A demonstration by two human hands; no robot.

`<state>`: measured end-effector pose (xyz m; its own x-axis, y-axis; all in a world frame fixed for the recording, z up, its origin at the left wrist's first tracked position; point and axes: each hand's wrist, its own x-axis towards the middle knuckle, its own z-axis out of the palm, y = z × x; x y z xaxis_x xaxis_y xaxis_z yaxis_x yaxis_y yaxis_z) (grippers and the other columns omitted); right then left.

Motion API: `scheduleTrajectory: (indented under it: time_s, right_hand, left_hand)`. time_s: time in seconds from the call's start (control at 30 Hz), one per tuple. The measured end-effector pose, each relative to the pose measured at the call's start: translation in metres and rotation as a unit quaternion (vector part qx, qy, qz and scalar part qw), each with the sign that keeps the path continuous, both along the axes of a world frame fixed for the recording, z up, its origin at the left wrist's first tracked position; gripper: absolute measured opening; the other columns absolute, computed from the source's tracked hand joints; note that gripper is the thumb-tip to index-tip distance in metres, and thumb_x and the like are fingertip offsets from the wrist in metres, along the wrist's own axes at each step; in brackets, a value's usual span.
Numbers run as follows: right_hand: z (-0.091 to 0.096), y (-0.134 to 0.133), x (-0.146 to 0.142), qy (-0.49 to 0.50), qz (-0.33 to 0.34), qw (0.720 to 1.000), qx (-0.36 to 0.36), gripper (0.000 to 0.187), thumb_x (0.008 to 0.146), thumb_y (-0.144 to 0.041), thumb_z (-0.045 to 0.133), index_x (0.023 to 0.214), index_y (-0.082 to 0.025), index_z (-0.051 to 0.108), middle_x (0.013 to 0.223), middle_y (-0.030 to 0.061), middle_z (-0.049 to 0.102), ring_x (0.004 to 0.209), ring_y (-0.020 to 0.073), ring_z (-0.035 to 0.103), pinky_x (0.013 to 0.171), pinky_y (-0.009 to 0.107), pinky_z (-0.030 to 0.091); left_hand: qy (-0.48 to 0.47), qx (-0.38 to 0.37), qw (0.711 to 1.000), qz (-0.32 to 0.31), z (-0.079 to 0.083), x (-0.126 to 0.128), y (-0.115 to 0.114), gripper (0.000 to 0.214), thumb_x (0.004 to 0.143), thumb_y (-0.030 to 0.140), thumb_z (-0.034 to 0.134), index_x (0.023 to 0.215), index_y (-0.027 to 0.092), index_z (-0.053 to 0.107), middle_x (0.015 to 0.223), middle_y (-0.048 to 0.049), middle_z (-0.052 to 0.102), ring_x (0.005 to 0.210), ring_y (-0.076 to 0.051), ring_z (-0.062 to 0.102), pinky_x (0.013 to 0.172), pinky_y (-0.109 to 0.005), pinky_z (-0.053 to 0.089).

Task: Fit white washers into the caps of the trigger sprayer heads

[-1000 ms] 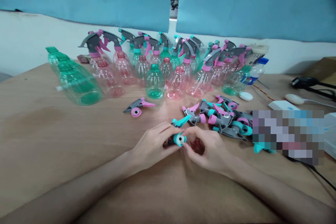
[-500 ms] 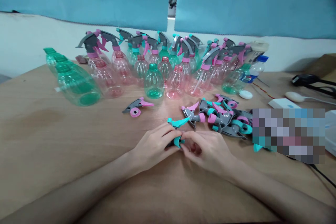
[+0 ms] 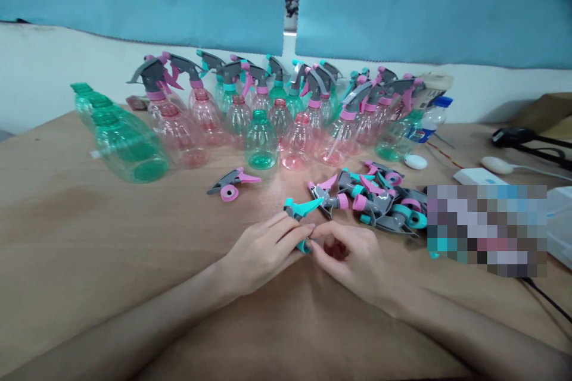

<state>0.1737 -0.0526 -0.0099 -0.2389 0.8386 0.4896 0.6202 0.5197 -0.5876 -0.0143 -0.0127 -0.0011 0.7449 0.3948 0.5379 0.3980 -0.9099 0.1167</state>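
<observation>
The teal-and-gray spray head (image 3: pixel 304 208) is in my left hand (image 3: pixel 266 250), gripped between thumb and fingers just above the table (image 3: pixel 286 327), its teal trigger pointing up past my knuckles and its collar turned toward my right hand (image 3: pixel 360 256). My right thumb and forefinger meet at that collar, touching it; whether they pinch some small part there, I cannot tell. Straight ahead of my hands stand a green bottle (image 3: pixel 261 146) and a pink bottle (image 3: pixel 298 146), both see-through, with open necks. Beyond my left hand, farther out to the side, are several green bottles (image 3: pixel 134 152), also open at the neck. Past my right hand, a pink bottle with a spray head fitted (image 3: pixel 334 143) has a pale tube running down inside it. Behind these stand more bottles wearing gray heads. Farther right is a blue-capped drink bottle (image 3: pixel 435 122); I cannot make out its contents. Nearer, just beyond my right hand, lies a pile of loose spray heads (image 3: pixel 379 205), while one pink-and-gray spray head (image 3: pixel 232 181) lies alone ahead of my left.
</observation>
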Motion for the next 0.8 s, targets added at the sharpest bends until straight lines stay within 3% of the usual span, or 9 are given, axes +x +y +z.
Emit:
scheduleTrajectory:
  time_s: [0.17, 0.3, 0.53, 0.8]
  right_hand:
    - [-0.004, 0.005, 0.006, 0.006, 0.021, 0.999, -0.030, 0.014, 0.086, -0.021, 0.054, 0.090, -0.018, 0.068, 0.058, -0.0030, 0.062, 0.048, 0.0088, 0.052, 0.050, 0.020, 0.039]
    - [-0.004, 0.009, 0.009, 0.016, 0.034, 0.998, -0.053, 0.013, 0.086, -0.021, 0.056, 0.094, -0.020, 0.067, 0.059, -0.0041, 0.063, 0.048, 0.0086, 0.052, 0.050, 0.020, 0.039]
    - [-0.003, 0.009, 0.009, 0.035, 0.050, 0.994, -0.094, 0.010, 0.088, -0.027, 0.056, 0.090, -0.021, 0.064, 0.057, -0.0048, 0.062, 0.048, 0.0084, 0.054, 0.049, 0.019, 0.041]
    - [-0.008, 0.012, 0.008, 0.060, 0.066, 0.995, -0.051, 0.015, 0.088, -0.023, 0.053, 0.093, -0.016, 0.065, 0.053, -0.0034, 0.062, 0.044, 0.0084, 0.054, 0.045, 0.018, 0.041]
  left_hand:
    - [-0.036, -0.087, 0.995, 0.037, -0.006, -0.003, 0.006, 0.025, 0.088, 0.031, 0.058, 0.108, 0.017, 0.058, 0.093, -0.0047, 0.063, 0.086, -0.018, 0.059, 0.073, -0.029, 0.050]
    - [-0.069, -0.138, 0.986, 0.058, -0.008, -0.004, 0.010, 0.030, 0.082, 0.030, 0.067, 0.109, 0.020, 0.059, 0.091, -0.0022, 0.062, 0.083, -0.016, 0.059, 0.073, -0.028, 0.049]
    - [-0.048, -0.105, 0.993, 0.038, -0.003, 0.001, 0.004, 0.028, 0.087, 0.035, 0.060, 0.109, 0.017, 0.060, 0.090, -0.0045, 0.063, 0.081, -0.017, 0.059, 0.071, -0.029, 0.051]
    - [-0.054, -0.096, 0.993, 0.031, -0.004, 0.005, 0.004, 0.028, 0.088, 0.035, 0.058, 0.109, 0.017, 0.059, 0.092, -0.0056, 0.063, 0.084, -0.018, 0.059, 0.073, -0.031, 0.052]
